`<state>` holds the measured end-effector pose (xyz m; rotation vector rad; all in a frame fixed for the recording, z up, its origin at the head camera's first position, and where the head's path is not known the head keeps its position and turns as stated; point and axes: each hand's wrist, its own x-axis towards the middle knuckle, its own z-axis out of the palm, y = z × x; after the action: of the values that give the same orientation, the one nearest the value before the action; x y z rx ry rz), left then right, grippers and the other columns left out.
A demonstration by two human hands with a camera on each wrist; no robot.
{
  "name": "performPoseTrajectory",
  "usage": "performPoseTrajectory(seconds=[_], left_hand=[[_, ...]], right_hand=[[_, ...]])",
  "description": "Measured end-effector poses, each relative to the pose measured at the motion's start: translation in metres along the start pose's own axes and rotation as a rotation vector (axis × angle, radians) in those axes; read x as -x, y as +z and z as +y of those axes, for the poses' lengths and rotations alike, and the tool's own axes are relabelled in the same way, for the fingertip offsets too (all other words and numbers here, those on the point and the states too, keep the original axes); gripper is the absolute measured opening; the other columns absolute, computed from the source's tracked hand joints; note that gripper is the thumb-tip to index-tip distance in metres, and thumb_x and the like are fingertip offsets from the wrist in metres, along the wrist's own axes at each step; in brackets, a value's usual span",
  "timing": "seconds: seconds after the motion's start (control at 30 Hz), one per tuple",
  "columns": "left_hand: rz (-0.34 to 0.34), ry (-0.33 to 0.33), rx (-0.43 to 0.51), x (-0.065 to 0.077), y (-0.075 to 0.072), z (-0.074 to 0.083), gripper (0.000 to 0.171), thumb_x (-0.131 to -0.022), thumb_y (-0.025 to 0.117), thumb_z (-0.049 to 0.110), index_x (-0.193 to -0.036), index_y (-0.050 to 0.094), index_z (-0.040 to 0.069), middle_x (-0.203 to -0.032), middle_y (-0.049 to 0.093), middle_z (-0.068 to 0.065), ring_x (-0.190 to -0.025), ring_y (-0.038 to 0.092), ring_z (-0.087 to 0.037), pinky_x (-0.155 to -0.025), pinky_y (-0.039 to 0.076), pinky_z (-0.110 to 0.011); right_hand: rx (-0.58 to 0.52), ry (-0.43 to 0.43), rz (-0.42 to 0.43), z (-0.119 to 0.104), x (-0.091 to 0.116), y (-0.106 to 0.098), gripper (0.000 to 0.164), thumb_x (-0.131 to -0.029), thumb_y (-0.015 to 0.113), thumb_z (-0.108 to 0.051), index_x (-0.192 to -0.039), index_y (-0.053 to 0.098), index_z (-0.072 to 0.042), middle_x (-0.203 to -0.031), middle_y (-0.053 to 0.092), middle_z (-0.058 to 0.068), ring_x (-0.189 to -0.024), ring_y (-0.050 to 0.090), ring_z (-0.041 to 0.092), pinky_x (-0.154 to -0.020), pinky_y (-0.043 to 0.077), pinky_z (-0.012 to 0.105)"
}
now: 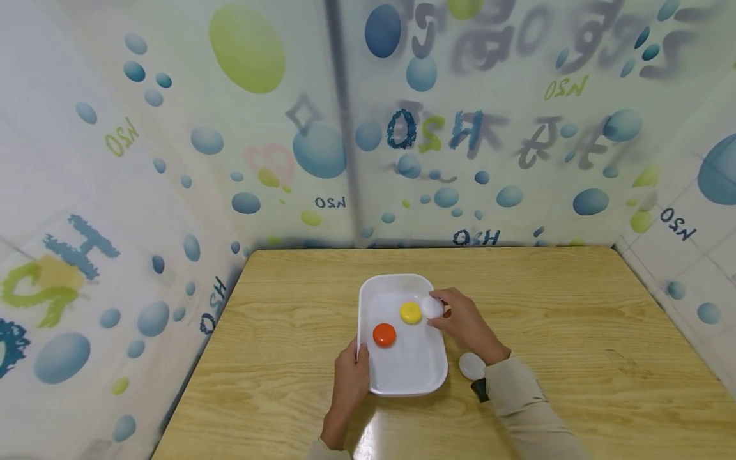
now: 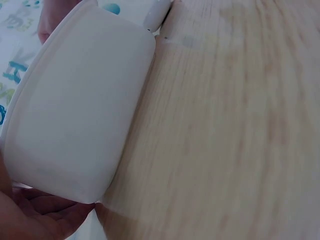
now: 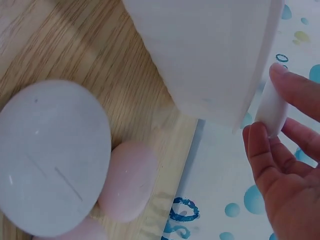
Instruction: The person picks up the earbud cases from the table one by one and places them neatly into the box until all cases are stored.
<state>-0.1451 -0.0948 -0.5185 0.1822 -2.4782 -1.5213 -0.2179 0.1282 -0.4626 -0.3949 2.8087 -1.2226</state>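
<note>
A white plastic tray (image 1: 402, 374) sits on the wooden table. My left hand (image 1: 351, 372) grips its left side, and in the left wrist view the fingers (image 2: 57, 212) curl by the tray's lower corner. Inside the tray lie a glossy orange-red disc (image 1: 384, 335) and a yellow disc (image 1: 411, 312). My right hand (image 1: 462, 319) pinches a white disc (image 1: 432, 307) between thumb and fingers at the tray's right rim, close beside the yellow one. In the right wrist view this white disc (image 3: 273, 110) is held on edge, just beyond the rim.
Right of the tray, by my right wrist, a white rounded disc (image 1: 473, 366) lies on the table (image 1: 575, 306). Pale pink ones (image 3: 129, 181) lie against it in the right wrist view. A patterned curtain (image 1: 322, 211) stands along the table's back and sides.
</note>
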Motion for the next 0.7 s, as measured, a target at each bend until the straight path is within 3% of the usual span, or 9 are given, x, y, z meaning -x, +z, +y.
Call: performPoseTrajectory(seconds=[0.7], left_hand=[[-0.002,0.009,0.002,0.0,0.0,-0.001,0.025,-0.092,0.046,0.009,-0.11,0.061,0.001,-0.09,0.066,-0.014,-0.071,0.057,-0.016,-0.063,0.046,-0.03]], right_hand=[[-0.043,-0.045,-0.046,-0.015,-0.004,0.022,0.052,-0.071,0.075,-0.008,-0.119,0.056,-0.005,-0.112,0.054,0.007,-0.086,0.053,0.016,-0.073,0.049,0.029]])
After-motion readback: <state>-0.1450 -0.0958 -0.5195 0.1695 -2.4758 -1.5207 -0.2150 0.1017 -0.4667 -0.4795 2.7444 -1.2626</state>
